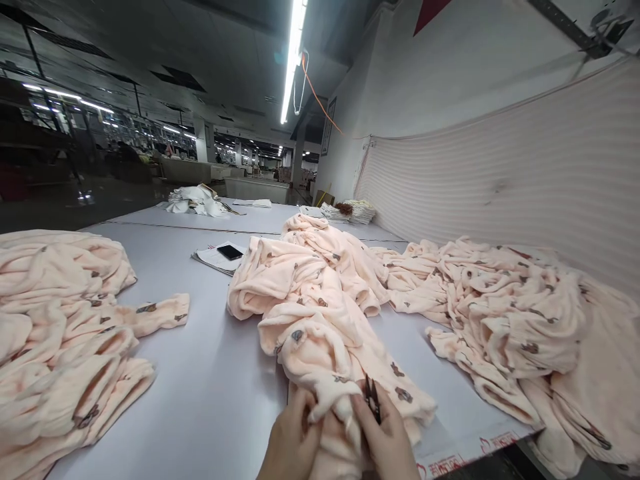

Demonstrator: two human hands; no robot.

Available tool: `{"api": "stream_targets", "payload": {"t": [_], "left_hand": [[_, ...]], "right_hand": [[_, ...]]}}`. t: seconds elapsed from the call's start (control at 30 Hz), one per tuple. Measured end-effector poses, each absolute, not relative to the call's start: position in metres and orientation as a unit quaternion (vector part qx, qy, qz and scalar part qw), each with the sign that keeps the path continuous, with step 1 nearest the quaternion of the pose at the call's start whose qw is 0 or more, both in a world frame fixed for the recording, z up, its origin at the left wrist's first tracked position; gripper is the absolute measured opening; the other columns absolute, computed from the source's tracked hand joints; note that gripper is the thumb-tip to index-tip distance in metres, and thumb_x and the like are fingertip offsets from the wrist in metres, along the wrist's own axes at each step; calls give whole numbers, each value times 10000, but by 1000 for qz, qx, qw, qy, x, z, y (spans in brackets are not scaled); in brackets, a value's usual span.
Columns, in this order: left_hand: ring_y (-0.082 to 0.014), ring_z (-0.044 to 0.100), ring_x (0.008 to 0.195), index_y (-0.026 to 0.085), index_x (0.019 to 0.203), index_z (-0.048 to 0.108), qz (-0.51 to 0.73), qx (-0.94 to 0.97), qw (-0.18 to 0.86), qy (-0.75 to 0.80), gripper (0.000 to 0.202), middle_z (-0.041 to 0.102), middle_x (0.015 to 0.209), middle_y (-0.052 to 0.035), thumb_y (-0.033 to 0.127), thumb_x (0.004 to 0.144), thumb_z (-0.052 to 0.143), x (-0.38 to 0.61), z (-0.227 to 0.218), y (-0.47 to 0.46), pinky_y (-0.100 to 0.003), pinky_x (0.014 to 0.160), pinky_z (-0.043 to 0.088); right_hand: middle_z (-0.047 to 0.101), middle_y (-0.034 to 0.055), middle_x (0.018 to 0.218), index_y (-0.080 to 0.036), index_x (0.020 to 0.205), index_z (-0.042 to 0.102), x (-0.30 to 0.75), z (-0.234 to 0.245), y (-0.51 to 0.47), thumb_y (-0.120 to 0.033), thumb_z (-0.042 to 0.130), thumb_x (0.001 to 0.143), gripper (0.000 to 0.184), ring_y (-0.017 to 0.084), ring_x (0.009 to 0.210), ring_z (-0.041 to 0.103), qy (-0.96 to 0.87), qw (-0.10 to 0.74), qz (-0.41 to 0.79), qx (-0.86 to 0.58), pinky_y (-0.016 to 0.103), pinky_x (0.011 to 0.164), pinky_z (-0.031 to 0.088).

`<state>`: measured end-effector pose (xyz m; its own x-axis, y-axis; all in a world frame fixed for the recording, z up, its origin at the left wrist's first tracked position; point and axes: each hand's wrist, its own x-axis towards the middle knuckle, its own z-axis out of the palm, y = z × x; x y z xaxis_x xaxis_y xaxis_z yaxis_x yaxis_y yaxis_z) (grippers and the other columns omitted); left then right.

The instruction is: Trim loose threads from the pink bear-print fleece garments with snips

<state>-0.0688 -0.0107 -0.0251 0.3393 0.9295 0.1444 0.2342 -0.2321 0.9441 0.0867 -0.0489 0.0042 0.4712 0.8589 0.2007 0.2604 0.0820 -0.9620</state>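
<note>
A pale pink fleece garment [320,320] with small grey and brown figures lies bunched in front of me, its near part reaching the table's front edge. My left hand [296,433] is closed on a fold of it, thumb and fingers pinching the cloth. Just to the right, my right hand [383,427] also grips the fabric. Dark thread snips [371,398] sit in that same right hand, their points upward. Some of the fingers on both hands are hidden by the cloth.
Similar pink garments are heaped at the left [65,333] and at the right [520,320]. A black phone [230,252] rests on papers [213,259]. White cloth pieces [195,200] lie at the table's far end. Striped fabric [500,167] hangs along the right wall.
</note>
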Motion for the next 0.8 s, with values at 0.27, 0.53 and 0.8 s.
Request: {"api": "stream_targets", "payload": {"t": [0.27,0.53,0.8], "left_hand": [[-216,559,833,254,779,480,568,661,359,334,115,588,861,-34,142,753,474,-80,-19,-1,-291,765,415],[-225,570,930,241,827,536,557,580,471,363,101,619,938,-43,204,745,582,-80,-20,4,-293,831,426],[-241,642,781,138,812,725,361,395,809,245,387,720,730,-64,507,779,614,-78,16,17,-319,736,466]], "right_hand": [[603,16,945,-281,926,582,100,31,-69,-261,474,820,152,157,717,649,-643,344,18,-685,226,573,489],[664,7,870,-284,1044,582,77,22,-58,-283,558,801,245,194,706,658,-687,261,-61,-675,259,588,481],[643,-29,748,-256,858,546,88,24,-34,-192,506,794,99,164,680,641,-613,344,9,-711,238,595,476]]}}
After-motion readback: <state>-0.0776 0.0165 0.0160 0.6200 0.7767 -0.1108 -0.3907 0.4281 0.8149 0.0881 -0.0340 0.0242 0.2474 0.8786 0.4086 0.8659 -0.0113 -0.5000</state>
